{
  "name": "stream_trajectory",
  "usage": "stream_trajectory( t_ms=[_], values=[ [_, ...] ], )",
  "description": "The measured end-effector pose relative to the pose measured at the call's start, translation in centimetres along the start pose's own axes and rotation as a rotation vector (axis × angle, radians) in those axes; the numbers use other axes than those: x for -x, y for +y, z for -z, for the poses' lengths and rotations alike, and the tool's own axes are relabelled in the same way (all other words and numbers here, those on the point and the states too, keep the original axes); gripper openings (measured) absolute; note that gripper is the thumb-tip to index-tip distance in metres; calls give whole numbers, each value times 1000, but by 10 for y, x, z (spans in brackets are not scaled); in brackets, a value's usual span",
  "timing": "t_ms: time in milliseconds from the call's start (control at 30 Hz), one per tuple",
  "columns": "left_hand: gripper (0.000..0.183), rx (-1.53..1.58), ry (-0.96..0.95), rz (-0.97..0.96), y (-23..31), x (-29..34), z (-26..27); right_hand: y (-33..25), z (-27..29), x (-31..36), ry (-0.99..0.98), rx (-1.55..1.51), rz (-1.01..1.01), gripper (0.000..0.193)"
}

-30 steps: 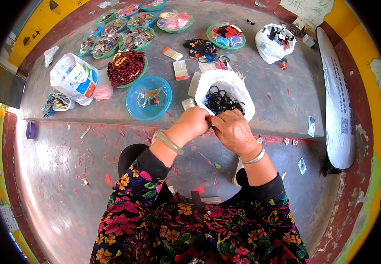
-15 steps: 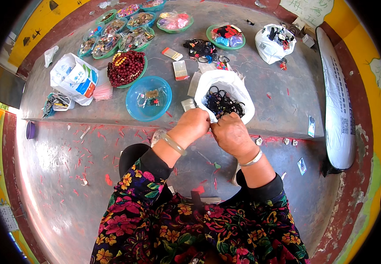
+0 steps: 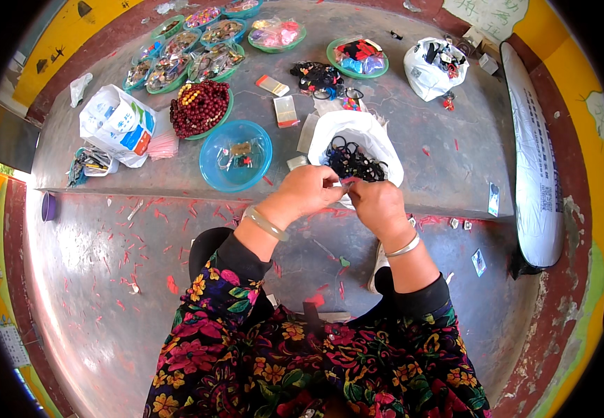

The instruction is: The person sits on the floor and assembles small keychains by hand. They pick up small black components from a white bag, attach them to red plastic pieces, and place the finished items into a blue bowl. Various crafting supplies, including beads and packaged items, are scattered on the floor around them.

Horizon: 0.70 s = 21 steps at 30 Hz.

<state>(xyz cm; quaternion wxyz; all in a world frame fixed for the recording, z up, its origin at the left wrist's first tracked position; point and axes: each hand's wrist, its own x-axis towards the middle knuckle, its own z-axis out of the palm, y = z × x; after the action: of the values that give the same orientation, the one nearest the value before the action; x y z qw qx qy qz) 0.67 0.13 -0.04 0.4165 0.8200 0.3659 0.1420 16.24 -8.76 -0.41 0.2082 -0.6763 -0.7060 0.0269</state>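
Note:
My left hand (image 3: 307,191) and my right hand (image 3: 376,204) meet in front of me, fingertips pinched together on a small pinkish piece (image 3: 347,182) between them. Just beyond them stands a white plastic bag (image 3: 354,136) full of black hair ties (image 3: 353,159). A pale bangle sits on my left wrist and a silver one on my right. Which hand carries the piece's weight I cannot tell; both touch it.
A blue bowl (image 3: 235,155) with small trinkets lies left of the bag, next to a dish of dark red beads (image 3: 199,107). Green dishes (image 3: 197,42) of oddments line the far edge. A white printed bag (image 3: 117,124) and a long white board (image 3: 535,153) flank the step.
Both hands have stayed close together by the white bag, with only small finger movements on the little piece.

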Motion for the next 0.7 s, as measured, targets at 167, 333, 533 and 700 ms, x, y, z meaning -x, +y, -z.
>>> stream_trajectory(
  t_ms=[167,333,533,700],
  values=[
    [32,143,68,-185,-7,2,5,6,14,-10,-105,-993,-559,13],
    [21,452,-124,194,1,3,7,9,22,-12,-142,-1090,-578,12],
    [18,511,-124,181,-2,1,-3,2,28,-14,-292,-1050,-590,14],
    [17,404,-71,88,-10,-1,-8,9,20,-12,-274,-1126,-585,17]
  ],
)
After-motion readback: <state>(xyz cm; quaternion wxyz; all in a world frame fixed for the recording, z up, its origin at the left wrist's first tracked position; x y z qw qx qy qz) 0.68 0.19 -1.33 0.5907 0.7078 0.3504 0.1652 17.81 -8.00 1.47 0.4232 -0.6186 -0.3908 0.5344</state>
